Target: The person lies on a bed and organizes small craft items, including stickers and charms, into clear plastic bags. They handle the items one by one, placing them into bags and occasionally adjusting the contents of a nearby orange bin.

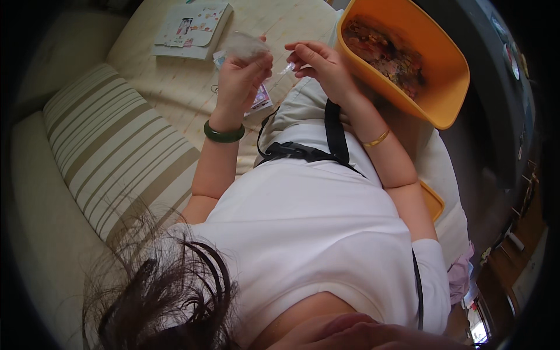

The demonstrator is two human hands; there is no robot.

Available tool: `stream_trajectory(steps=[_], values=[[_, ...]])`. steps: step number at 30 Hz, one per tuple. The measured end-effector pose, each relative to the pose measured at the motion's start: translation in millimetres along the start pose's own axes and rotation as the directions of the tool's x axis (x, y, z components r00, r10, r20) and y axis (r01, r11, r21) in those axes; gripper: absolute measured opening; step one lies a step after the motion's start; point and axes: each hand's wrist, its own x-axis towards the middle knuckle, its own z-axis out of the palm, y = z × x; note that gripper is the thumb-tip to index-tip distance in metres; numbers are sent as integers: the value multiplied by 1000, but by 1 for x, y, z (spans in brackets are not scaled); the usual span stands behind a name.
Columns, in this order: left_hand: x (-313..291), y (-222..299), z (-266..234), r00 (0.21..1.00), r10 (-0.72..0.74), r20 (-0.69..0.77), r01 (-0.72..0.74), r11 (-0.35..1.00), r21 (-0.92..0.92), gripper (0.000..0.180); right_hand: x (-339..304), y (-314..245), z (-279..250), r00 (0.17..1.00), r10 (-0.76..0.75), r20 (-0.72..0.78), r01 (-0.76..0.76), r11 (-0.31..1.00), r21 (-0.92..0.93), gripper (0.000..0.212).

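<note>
My left hand is closed with its fingers pinched on a clear plastic bag, which puffs out above the knuckles. Just across from it, my right hand has its fingers curled, and a small shiny whitish piece shows at its fingertips. That piece is too small and blurred for me to name its kind. The two hands are close together but apart, above the cloth. Beneath my left hand, partly hidden by it, lies a small pink and purple printed packet.
An orange bin with a heap of dark, multicoloured bits stands right of my right hand. A white printed box lies at the far left on the cream cloth. A striped cushion is on the left. An orange edge shows beside my right elbow.
</note>
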Motion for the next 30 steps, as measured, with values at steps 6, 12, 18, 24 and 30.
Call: stream_trajectory(steps=[6, 12, 18, 24, 30], values=[[-13, 0, 1, 992, 58, 116, -88, 957, 275, 24, -4, -6, 19, 998, -59, 38, 66, 971, -228, 25], [-14, 17, -5, 918, 338, 207, -381, 896, 227, 21, -19, -26, 16, 978, -35, 205, -7, 980, 200, 37], [-25, 23, 2, 799, 450, 399, -588, 721, 366, 27, -29, -45, 33, 985, -98, 139, 143, 920, -365, 38], [-10, 49, -34, 913, 384, 141, -409, 862, 299, 20, -62, -136, -27, 862, -505, 40, 303, 450, -840, 17], [2, 41, -111, 961, 185, -204, 215, -45, 976, 36, -55, -148, -107, 879, -476, 29, -106, -254, -961, 26]])
